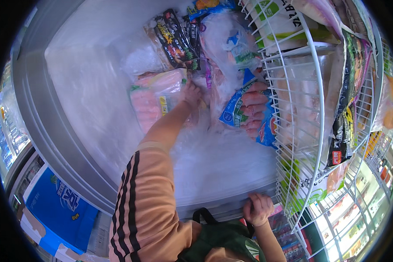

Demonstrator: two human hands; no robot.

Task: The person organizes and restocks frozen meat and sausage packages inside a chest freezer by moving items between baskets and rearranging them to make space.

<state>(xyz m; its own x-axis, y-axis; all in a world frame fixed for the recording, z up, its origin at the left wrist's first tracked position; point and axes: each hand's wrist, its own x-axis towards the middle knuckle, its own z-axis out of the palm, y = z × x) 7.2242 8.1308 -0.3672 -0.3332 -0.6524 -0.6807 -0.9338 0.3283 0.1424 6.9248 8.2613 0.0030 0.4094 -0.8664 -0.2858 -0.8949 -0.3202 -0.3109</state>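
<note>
My left hand [191, 94] reaches down into a frosted chest freezer [85, 85]. Its fingers curl over the right edge of a clear plastic pack of pink frozen meat [145, 106]. Just above lies a black printed food bag [173, 39], beside a frost-covered clear bag [140, 60]. To the right of this hand are a large frosty plastic bag [224, 36] and a blue bag of frozen meat pieces [245, 106]. At the freezer's front rim [212, 199] is my right hand [259, 209], its fingers curled; whether it grips the rim is hidden.
A white wire basket [319, 98] with several frozen bags hangs along the freezer's right side. Outside the left wall stands a blue cardboard box [60, 209]. Lit display shelves [343, 222] show at lower right. My dark green apron [212, 239] faces the front rim.
</note>
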